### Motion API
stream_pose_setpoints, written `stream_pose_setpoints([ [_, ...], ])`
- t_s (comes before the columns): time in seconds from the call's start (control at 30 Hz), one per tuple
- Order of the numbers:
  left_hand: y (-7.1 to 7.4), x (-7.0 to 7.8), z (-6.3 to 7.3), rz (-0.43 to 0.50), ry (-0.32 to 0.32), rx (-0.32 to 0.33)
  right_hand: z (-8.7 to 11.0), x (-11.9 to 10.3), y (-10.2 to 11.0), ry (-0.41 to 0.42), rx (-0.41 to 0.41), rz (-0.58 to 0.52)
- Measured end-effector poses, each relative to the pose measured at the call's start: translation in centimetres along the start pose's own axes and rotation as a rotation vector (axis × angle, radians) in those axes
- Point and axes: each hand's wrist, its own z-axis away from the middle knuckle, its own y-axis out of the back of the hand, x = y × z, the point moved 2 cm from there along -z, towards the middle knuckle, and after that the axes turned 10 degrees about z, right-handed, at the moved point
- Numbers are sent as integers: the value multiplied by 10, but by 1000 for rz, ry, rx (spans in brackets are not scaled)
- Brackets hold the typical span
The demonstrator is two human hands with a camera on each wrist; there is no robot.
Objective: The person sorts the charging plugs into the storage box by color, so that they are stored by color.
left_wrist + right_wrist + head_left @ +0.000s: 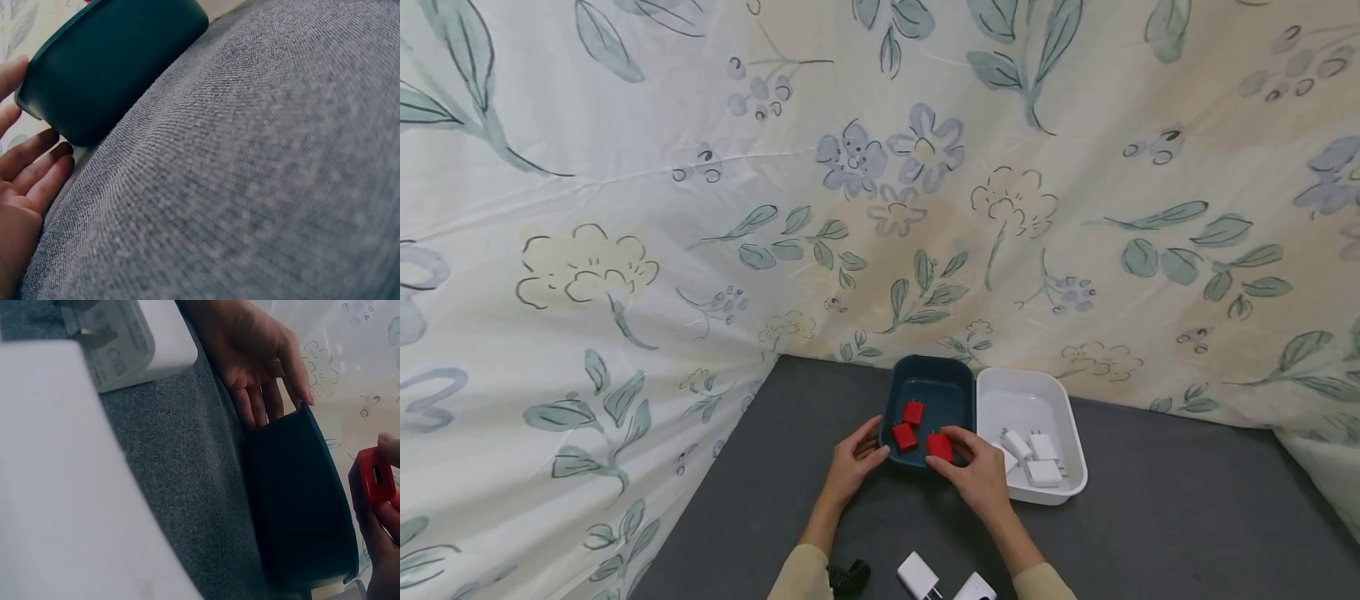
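Observation:
A red USB wall charger (939, 447) is pinched between the thumb and fingers of my right hand (981, 471), above the near right part of a dark teal tray (951, 392). Its USB port faces the right wrist camera. Two more red chargers (913, 412) lie inside that tray. My left hand (848, 468) holds the tray's near left corner, one digit at the rim and others low against the outer wall (119, 69). In the right wrist view, the left hand (259, 353) shows at the tray's end.
Touching the teal tray's right side is a white tray (1071, 417) with several white chargers (1043, 473). Two white chargers (917, 575) lie near the front edge of the dark grey cloth (1157, 517), beside a black object (850, 577). Floral fabric (925, 233) hangs behind.

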Motion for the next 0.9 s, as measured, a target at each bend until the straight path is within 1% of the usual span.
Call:
stream_pose_setpoints([
  [0.13,0,0,0,3,2,-9,-1,-1,-2,-3,14,16],
  [0.37,1,0,0,12,1,-6,-6,-1,-2,-19,-3,22],
  [0.5,2,0,0,11,13,-11,-9,-1,-1,-32,-9,25],
  [0.77,2,0,0,7,9,-2,-16,-3,-5,-48,-3,29],
  [0.9,1,1,0,4,8,-1,-18,-3,-7,-44,3,31],
])
